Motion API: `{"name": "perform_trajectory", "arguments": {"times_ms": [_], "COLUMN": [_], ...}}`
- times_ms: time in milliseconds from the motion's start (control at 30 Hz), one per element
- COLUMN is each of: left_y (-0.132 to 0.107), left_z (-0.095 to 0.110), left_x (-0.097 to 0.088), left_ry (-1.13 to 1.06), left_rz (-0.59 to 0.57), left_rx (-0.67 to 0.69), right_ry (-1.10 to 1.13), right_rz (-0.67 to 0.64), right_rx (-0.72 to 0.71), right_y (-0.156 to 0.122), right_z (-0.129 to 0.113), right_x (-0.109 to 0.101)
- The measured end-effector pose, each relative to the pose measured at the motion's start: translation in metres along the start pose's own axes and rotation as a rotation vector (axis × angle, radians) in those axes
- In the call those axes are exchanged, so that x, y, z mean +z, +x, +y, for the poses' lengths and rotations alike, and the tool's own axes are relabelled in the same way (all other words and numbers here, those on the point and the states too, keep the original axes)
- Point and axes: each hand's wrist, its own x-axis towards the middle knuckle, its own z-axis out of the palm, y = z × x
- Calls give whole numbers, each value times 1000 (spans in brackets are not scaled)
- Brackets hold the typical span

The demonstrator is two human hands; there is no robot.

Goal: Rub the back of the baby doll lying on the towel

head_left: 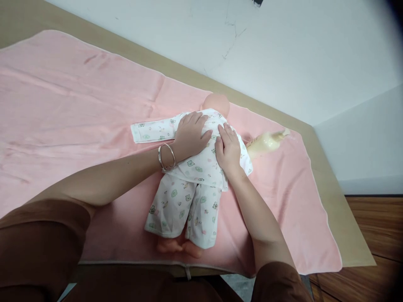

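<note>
A baby doll point(215, 102) lies on a pink blanket point(78, 96), its bare feet nearest me. It wears a white printed shirt point(197, 170) and matching trousers point(174, 205). My left hand point(190, 136) rests flat on the upper part of the shirt, fingers spread. On the other side of the shirt, my right hand point(229, 151) lies with its fingers stretched out and slightly curved. Both palms press on the cloth and hold nothing. One sleeve point(154, 130) reaches out flat to the left. The doll's hands are hidden.
A glossy cream-coloured object point(267, 140) with a narrow tip lies on the blanket to the right of the doll. Beneath the blanket is a tan tabletop point(327, 167). Behind it stands a white wall point(267, 54), and wood flooring point(378, 222) shows at lower right.
</note>
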Motion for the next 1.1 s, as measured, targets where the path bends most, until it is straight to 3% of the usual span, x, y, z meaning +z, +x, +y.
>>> {"name": "perform_trajectory", "arguments": {"times_ms": [233, 1100], "left_y": [1, 1], "left_z": [-4, -6], "left_x": [3, 4], "left_ry": [4, -69], "left_rz": [18, 32], "left_rx": [18, -7], "right_ry": [-13, 7], "right_rz": [-52, -38], "right_rx": [-6, -15], "right_y": [1, 1], "right_z": [3, 7], "right_x": [0, 4]}}
